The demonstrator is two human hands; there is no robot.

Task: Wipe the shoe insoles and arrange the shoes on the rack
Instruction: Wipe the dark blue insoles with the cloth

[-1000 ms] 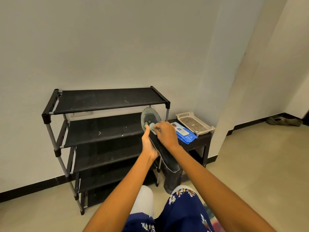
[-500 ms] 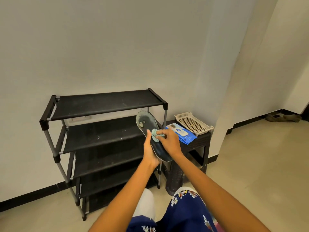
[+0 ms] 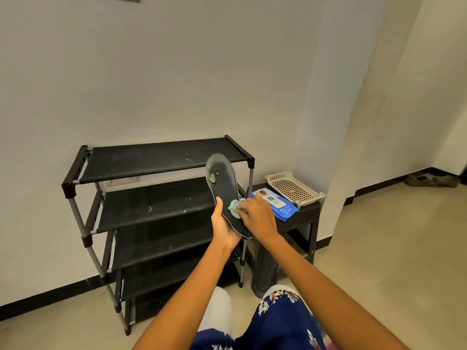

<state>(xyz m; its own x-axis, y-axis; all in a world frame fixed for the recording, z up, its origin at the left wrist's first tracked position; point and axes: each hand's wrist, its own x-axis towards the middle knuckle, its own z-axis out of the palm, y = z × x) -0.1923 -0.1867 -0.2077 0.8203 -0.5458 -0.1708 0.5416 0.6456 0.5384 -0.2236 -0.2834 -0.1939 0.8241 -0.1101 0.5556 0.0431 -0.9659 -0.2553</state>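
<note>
I see left hand (image 3: 223, 229) cupping dark insole (image 3: 223, 188) from below, thumb up along its left edge, toe end tilted up in front of black shoe rack (image 3: 156, 157). Right hand (image 3: 256, 217) fingers curled, pinching pale green wipe (image 3: 234, 205) against insole's lower half. Blue wipes pack (image 3: 280, 204) and beige basket (image 3: 294, 188) lie on black stool (image 3: 307, 218) right of rack

black rack (image 3: 156, 160) with grey poles; dark insole (image 3: 223, 188) with pale worn patches; pale green wipe (image 3: 234, 205). blue wipes pack (image 3: 279, 204); beige perforated basket (image 3: 294, 189).
</note>
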